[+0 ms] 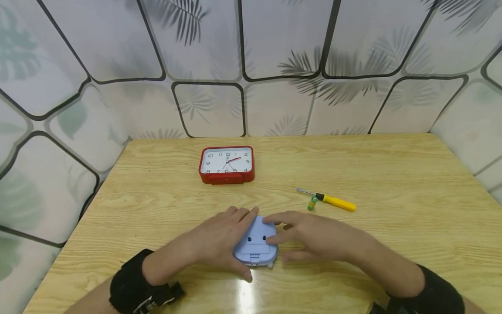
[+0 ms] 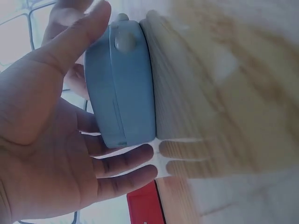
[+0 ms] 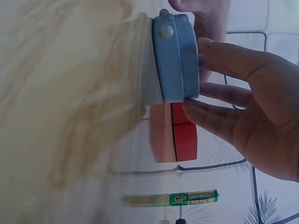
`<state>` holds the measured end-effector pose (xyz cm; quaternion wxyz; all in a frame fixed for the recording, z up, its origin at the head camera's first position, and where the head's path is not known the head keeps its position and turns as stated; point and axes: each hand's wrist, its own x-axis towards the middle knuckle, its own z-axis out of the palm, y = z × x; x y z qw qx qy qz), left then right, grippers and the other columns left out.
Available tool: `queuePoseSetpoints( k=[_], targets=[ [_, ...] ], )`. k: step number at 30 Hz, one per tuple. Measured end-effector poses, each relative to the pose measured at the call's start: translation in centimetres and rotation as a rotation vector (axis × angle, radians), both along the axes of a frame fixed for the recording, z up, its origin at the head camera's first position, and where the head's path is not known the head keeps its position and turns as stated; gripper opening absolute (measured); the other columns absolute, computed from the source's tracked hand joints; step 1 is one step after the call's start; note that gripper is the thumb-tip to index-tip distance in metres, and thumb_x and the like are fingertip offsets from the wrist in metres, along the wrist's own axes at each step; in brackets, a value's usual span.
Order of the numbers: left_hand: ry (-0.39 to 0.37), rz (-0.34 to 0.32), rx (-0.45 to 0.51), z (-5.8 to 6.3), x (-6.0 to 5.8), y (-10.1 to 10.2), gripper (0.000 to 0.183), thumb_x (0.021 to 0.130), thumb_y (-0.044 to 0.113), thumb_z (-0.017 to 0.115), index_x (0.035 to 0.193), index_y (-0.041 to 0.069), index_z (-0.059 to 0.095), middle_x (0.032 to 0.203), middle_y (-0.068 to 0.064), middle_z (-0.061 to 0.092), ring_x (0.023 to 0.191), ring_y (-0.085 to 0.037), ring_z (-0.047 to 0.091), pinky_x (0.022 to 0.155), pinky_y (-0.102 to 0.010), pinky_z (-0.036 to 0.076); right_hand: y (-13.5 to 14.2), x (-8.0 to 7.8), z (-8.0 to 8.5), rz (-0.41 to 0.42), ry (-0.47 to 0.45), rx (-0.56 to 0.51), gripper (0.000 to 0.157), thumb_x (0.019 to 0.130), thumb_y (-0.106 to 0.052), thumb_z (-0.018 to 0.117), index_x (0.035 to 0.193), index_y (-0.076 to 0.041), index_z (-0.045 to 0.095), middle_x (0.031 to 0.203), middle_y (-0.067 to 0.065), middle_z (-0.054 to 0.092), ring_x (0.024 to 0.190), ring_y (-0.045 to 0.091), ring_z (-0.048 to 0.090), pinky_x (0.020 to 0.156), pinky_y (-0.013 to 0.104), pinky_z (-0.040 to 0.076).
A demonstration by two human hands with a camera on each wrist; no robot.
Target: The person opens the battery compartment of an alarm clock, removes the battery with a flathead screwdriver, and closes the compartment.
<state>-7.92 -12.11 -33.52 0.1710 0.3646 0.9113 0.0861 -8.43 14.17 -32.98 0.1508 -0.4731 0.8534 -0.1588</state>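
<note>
A light-blue plastic case (image 1: 256, 244) with rounded corners lies flat on the table between both hands. Its upper face shows two small black knobs and a panel with a latch at the near edge; its underside is hidden. Along its left side rests my left hand (image 1: 223, 237), fingers stretched toward the far edge and thumb reaching past the near corner. My right hand (image 1: 313, 237) comes from the right with fingers spread, two fingertips on the case's upper face and right edge. In the right wrist view, a rounded knob stands out from the side of the case (image 3: 175, 60).
Behind the hands stands a red alarm clock (image 1: 226, 165) with a white dial. To the right lie a green battery (image 1: 312, 203) and a yellow-handled screwdriver (image 1: 337, 202), close together. A patterned wall covering (image 1: 274, 104) rises at the table's back edge.
</note>
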Motion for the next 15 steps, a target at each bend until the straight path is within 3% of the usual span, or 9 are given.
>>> queuePoseSetpoints(
  k=[7, 15],
  targets=[
    [0.026, 0.023, 0.004, 0.0, -0.44, -0.14, 0.122, 0.064, 0.056, 0.089, 0.155, 0.002, 0.029, 0.15, -0.011, 0.045, 0.132, -0.026, 0.047, 0.112, -0.042, 0.042, -0.2, 0.08, -0.23, 0.012, 0.021, 0.048, 0.053, 0.097, -0.039, 0.064, 0.147, -0.035, 0.049, 0.164, -0.005, 0.027, 0.141, 0.02, 0.043, 0.109, 0.042, 0.045],
    [0.02, 0.078, 0.091, 0.08, -1.01, -0.44, 0.116, 0.063, 0.049, 0.089, 0.153, 0.001, 0.033, 0.142, -0.01, 0.051, 0.112, -0.017, 0.053, 0.101, -0.038, 0.049, -0.15, -0.11, -0.39, 0.015, 0.103, 0.032, 0.05, 0.097, -0.035, 0.065, 0.146, -0.03, 0.053, 0.163, -0.004, 0.03, 0.137, 0.02, 0.049, 0.106, 0.04, 0.048]
  ],
)
